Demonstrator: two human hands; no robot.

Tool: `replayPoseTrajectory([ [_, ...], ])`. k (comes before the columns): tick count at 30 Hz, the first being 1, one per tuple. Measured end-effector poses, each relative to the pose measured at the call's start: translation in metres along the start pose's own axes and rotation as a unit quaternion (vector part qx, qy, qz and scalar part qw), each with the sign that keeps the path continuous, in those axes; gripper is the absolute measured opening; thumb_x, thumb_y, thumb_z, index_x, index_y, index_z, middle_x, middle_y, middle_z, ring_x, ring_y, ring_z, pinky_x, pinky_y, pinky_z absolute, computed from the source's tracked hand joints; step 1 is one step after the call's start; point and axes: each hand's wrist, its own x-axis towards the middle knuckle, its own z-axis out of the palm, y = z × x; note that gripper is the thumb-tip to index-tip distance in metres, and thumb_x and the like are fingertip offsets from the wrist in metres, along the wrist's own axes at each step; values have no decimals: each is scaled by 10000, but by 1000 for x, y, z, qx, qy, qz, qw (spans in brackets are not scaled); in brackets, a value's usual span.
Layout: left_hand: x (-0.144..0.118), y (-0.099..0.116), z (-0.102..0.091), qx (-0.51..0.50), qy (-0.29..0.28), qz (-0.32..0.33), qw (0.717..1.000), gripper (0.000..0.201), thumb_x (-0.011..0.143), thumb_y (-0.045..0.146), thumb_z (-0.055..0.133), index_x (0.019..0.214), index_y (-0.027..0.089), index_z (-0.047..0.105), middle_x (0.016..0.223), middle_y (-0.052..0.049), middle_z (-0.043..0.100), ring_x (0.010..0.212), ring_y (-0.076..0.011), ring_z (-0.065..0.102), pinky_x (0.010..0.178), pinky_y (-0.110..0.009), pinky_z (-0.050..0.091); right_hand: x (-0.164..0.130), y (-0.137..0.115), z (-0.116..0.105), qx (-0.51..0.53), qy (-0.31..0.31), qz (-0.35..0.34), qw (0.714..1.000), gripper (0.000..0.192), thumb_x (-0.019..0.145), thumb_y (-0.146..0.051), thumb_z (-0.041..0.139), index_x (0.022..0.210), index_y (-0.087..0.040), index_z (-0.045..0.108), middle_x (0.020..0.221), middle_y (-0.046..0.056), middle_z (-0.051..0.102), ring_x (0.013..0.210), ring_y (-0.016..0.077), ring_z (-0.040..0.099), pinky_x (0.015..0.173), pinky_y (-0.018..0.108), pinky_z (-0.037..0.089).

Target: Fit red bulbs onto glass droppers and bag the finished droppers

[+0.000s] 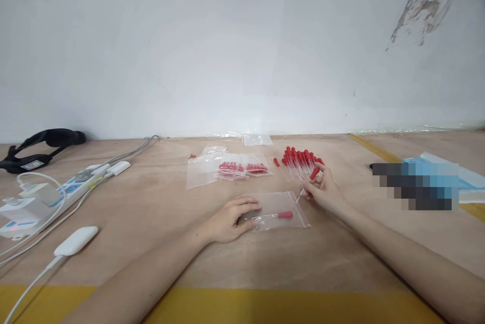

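A white wall [227, 46] with a scuffed grey patch at the upper right is seen behind a tan wooden surface [159, 207], whose near edge is marked by a yellow band [265, 306]. At the left of the surface a white power strip [56, 192] with plugged adapters and trailing white cables is laid, with a black headband strap [41, 144] behind it and a white oblong device [76, 240] on a cable nearer the edge. At the right a blue and white flat pack [466, 175] is partly hidden by a blurred patch.

In the middle, a stack of filled clear zip bags [237, 168] holding red-bulbed droppers is placed behind the hands, with empty bags [256, 139] farther back by the wall. Just right of these, a loose heap of droppers [299, 162] with red bulbs is spread on the surface.

A clear zip bag [278, 210] is laid flat between the hands, and one dropper [278, 215] is lying inside it. The bag's left edge is pressed down by the left hand [231, 220], its grip flat with fingers lightly curled on the plastic. A single dropper [308, 182], red bulb upward, is pinched in the grip of the right hand [322, 187], just beside the heap; its glass tip appears to be near the bag's upper right corner, though contact cannot be judged.
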Motion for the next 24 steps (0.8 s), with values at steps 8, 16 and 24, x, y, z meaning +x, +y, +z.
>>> replayPoseTrajectory([
  [8,0,1,0,-4,4,2,1000,385,833,325,480,1201,214,474,1226,-78,493,1145,-204,430,970,-373,351,0,-2,-12,10,59,-18,998,659,640,-330,624,1166,-238,240,599,-76,470,425,91,486,405,219,421],
  [16,-1,-1,0,7,25,-14,1000,436,827,336,485,1239,213,416,1233,-78,489,1151,-213,422,970,-394,343,-16,-1,8,187,-39,129,973,329,727,-384,555,898,-247,310,618,-29,559,578,154,615,597,326,515],
  [24,-2,-8,-6,21,16,-37,999,471,831,352,475,1269,209,378,1243,-86,481,1126,-216,448,949,-395,359,-16,-3,-4,72,-223,68,970,343,646,-395,662,845,-181,483,740,4,599,573,90,543,551,243,446],
])
